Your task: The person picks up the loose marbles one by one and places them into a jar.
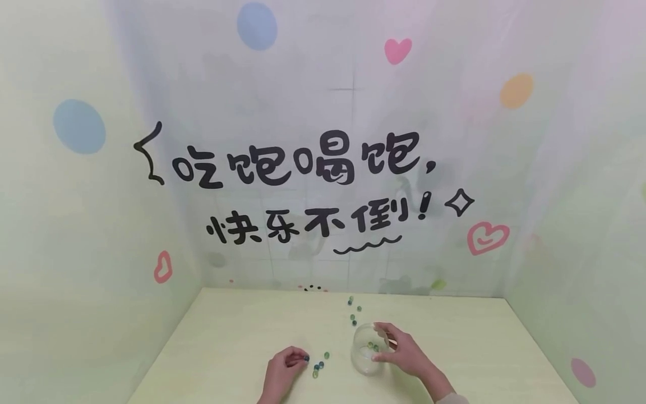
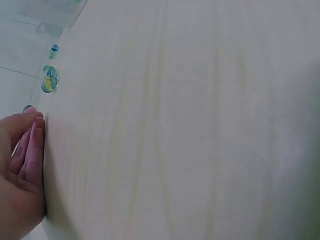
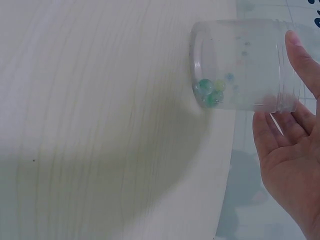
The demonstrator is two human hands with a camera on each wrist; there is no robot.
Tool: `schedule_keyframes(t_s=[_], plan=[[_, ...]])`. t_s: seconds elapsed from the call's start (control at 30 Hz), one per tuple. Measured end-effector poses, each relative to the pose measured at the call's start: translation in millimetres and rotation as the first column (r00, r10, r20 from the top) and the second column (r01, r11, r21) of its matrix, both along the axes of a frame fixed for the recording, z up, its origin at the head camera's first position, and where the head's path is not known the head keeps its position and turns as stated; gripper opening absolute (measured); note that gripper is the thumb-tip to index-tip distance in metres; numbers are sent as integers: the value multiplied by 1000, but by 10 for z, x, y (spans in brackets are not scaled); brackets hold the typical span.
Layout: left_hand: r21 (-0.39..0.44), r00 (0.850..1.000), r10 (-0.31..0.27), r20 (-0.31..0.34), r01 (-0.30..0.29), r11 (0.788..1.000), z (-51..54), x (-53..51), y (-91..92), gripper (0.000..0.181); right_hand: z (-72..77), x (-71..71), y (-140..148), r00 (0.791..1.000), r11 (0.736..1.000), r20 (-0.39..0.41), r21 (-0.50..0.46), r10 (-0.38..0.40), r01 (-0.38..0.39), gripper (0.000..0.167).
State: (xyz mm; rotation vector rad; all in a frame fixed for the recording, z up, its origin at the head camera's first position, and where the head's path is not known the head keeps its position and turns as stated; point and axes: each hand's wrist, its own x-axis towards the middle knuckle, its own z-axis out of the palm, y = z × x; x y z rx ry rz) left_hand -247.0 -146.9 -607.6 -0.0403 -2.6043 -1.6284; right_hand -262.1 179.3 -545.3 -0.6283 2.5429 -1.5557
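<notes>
My left hand (image 1: 284, 371) is low over the table, its thumb and fingertips pinching a dark marble (image 1: 306, 358). In the left wrist view, that marble peeks out just past the fingertips (image 2: 39, 119). Several loose blue, green and yellow marbles (image 1: 315, 367) lie right beside this hand. My right hand (image 1: 406, 353) grips a clear plastic jar (image 1: 362, 362) near its rim, thumb on one side and fingers on the other. A few green and yellowish marbles (image 3: 214, 93) have gathered at the jar's bottom, seen through its wall in the right wrist view.
Behind the jar, several more marbles (image 1: 354, 322) are scattered toward the back of the pale wood-grain table (image 1: 227, 331). Printed curtains (image 1: 282, 264) with dark lettering, dots and hearts enclose the table at the back and on both sides.
</notes>
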Motion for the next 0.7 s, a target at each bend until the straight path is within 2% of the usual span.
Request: schedule_keyframes(t_s=[0.2, 0.47, 0.7], plan=[[24, 1000, -17, -8, 17, 1000, -4, 4, -7, 14, 1, -10, -7, 1000, 1000, 7, -9, -3, 3, 69], [10, 999, 10, 38, -10, 1000, 34, -35, 39, 14, 6, -60, 18, 1000, 1000, 26, -17, -3, 3, 71], [35, 997, 19, 79, -22, 999, 39, -27, 30, 14, -9, -30, 19, 998, 999, 58, -33, 6, -4, 70]])
